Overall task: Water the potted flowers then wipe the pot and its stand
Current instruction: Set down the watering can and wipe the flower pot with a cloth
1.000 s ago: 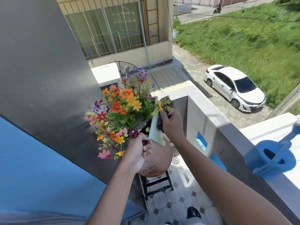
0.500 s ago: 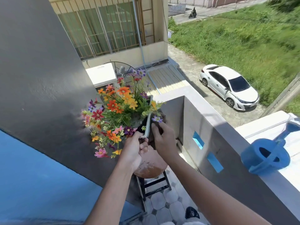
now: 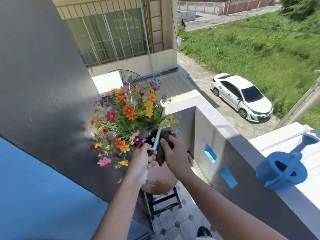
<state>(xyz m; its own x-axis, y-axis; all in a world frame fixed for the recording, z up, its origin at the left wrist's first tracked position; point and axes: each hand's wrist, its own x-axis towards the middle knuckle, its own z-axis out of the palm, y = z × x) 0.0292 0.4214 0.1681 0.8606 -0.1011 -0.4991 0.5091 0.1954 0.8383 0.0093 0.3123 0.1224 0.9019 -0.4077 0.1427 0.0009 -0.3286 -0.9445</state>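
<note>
A bunch of orange, red, yellow and pink flowers (image 3: 131, 115) fills a round brown pot (image 3: 159, 184). The pot sits on a black stand (image 3: 164, 203). A pale inner rim (image 3: 158, 137) sticks up at the pot's right side. My left hand (image 3: 140, 163) grips the near end of that rim. My right hand (image 3: 174, 153) presses a dark brown cloth (image 3: 166, 134) against the rim's right face. White dusty marks show on the pot's lower side.
A blue watering can (image 3: 280, 170) stands on top of the grey balcony wall (image 3: 225, 135) to the right. A dark grey wall (image 3: 43, 84) rises close on the left. Tiled floor (image 3: 173, 222) lies under the stand, with a shoe tip (image 3: 204, 232) near it.
My right hand has slid the cloth down along the pale rim toward me. My left hand keeps its grip on the rim's near end. The camera has shifted slightly.
</note>
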